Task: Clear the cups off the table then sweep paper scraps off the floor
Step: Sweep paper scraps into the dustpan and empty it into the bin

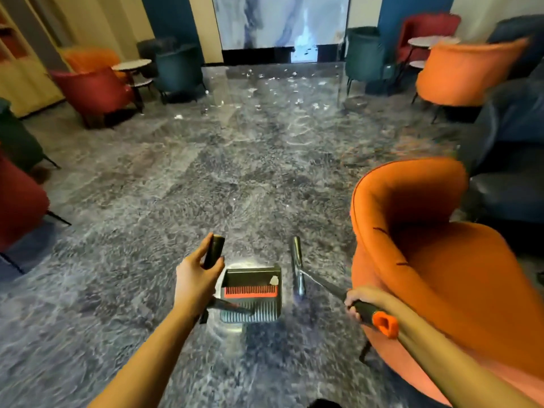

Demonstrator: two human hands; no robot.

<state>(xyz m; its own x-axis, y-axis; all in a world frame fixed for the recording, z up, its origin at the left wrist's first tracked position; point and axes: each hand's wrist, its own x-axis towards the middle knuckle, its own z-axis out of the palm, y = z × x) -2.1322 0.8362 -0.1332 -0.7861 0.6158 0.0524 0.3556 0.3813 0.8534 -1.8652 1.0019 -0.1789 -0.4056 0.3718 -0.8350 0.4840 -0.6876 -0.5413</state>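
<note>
The step in hand looks like the sweeping half of the job, with both tools carried and the litter not yet reached. The left hand (198, 279) is curled round the top of the black upright handle (214, 251) of a dark grey plastic dustpan with a red comb strip (250, 298), which hangs low over the glossy grey marbled floor (176, 187). One small pale scrap (274, 280) already lies in the pan's far right corner. The right hand (356, 301) is closed round the black grip of a long metal-shafted sweeper with an orange end cap (323, 285); its head (297, 266) sits just right of the pan, though whether it touches the floor I cannot tell. The scattered white paper scraps (265, 83) lie well away at the far end of the room, near the marbled wall panel. To do this well, I would walk the open middle lane and keep the pan level so the caught scrap stays in. The sweeper shaft needs to stay clear of the orange upholstered tub chair (426, 260) close on the right. Once there, set the pan's lip flat on the floor on the near side of the litter. Then draw the outlying scraps inward with short, low strokes; light paper on a slick floor probably skates and flutters if flicked hard.
</note>
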